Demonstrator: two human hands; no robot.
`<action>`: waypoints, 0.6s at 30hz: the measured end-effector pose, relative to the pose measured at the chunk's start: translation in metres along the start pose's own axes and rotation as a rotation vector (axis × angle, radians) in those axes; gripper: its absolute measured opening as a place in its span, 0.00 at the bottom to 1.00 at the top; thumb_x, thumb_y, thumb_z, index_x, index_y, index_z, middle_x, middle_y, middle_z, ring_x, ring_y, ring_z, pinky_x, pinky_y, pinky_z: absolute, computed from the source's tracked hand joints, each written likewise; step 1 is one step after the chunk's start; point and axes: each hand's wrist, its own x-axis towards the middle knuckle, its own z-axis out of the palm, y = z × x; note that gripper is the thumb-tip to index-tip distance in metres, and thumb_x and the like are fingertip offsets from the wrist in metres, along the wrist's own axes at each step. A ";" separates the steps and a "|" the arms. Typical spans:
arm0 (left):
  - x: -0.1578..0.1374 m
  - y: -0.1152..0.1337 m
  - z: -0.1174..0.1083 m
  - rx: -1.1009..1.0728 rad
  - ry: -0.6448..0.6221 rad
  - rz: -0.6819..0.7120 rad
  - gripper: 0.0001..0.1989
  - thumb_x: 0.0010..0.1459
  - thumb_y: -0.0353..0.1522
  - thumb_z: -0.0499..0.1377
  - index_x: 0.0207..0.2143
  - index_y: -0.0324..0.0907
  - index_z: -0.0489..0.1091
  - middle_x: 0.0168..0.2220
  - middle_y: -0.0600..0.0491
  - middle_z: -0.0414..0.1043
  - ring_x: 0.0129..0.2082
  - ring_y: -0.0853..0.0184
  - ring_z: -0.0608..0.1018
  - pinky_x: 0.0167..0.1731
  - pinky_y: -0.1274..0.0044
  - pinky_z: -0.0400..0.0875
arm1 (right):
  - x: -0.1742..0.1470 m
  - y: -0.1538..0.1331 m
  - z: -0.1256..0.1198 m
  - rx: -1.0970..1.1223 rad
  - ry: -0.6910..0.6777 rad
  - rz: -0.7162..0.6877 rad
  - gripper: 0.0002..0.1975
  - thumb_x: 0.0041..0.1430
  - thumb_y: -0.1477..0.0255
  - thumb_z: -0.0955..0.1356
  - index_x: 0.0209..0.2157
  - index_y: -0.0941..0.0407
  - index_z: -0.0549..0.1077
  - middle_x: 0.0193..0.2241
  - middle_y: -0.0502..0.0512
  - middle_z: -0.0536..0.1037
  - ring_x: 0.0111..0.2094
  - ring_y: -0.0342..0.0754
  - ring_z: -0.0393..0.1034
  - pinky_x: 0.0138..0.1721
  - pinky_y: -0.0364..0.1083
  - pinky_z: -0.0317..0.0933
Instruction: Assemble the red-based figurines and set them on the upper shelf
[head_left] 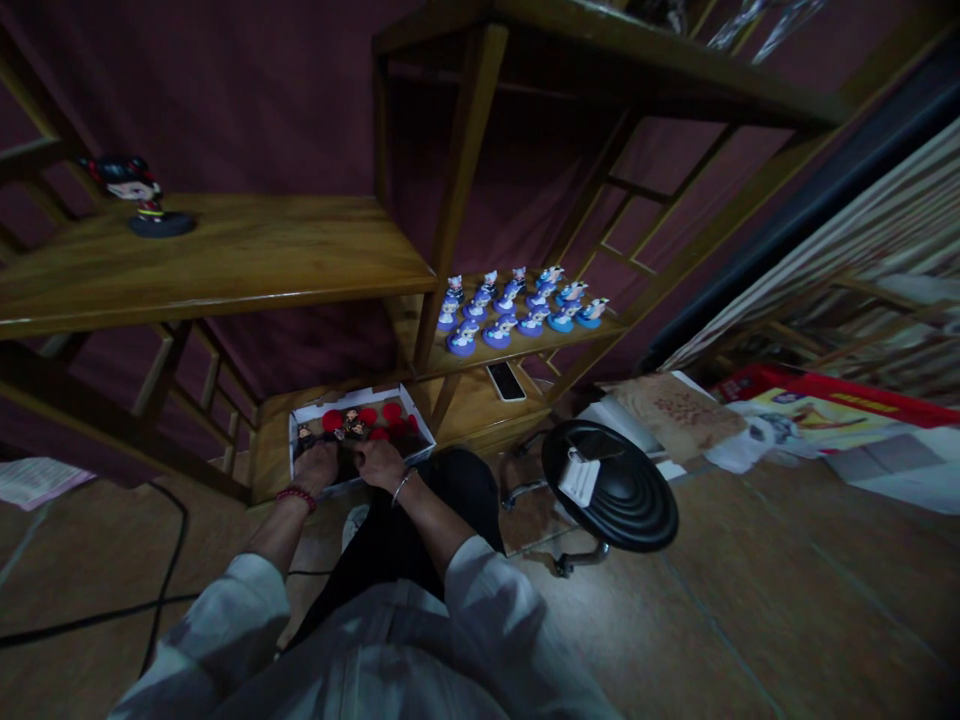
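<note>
Grey shirt [420, 665] nearest; left hand [316, 466] and right hand [381, 464] over near edge of white box [421, 450] on low shelf [272, 430], small figurines [352, 424] and red pieces [331, 420] inside; too dark, can't tell if either grips

The shelf board [262, 245] looks to me like glossy varnished wood, the curtain [262, 90] matt cloth, the stool seat [637, 490] ridged plastic, the box [421, 452] matt cardboard, the bangle [403, 487] polished metal, the figurines [499, 331] shiny plastic.
</note>
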 end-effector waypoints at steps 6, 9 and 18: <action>0.003 -0.002 0.001 -0.025 0.047 0.034 0.16 0.59 0.37 0.55 0.47 0.38 0.66 0.47 0.47 0.67 0.45 0.63 0.72 0.43 0.64 0.69 | 0.002 0.002 0.002 0.033 0.012 0.006 0.16 0.57 0.73 0.62 0.46 0.53 0.73 0.42 0.57 0.78 0.43 0.48 0.72 0.43 0.43 0.63; 0.002 -0.001 -0.003 -0.078 0.062 0.081 0.12 0.59 0.31 0.53 0.45 0.36 0.67 0.46 0.45 0.70 0.47 0.62 0.72 0.46 0.67 0.67 | 0.003 0.003 0.002 0.049 0.023 0.011 0.15 0.57 0.74 0.61 0.44 0.55 0.74 0.41 0.58 0.78 0.43 0.47 0.72 0.43 0.42 0.63; -0.001 0.004 -0.011 -0.268 0.095 0.132 0.21 0.50 0.22 0.49 0.47 0.38 0.68 0.48 0.45 0.72 0.49 0.63 0.72 0.47 0.75 0.64 | 0.003 0.006 0.001 0.158 0.080 0.022 0.15 0.54 0.79 0.63 0.43 0.58 0.73 0.41 0.58 0.78 0.43 0.47 0.72 0.43 0.41 0.63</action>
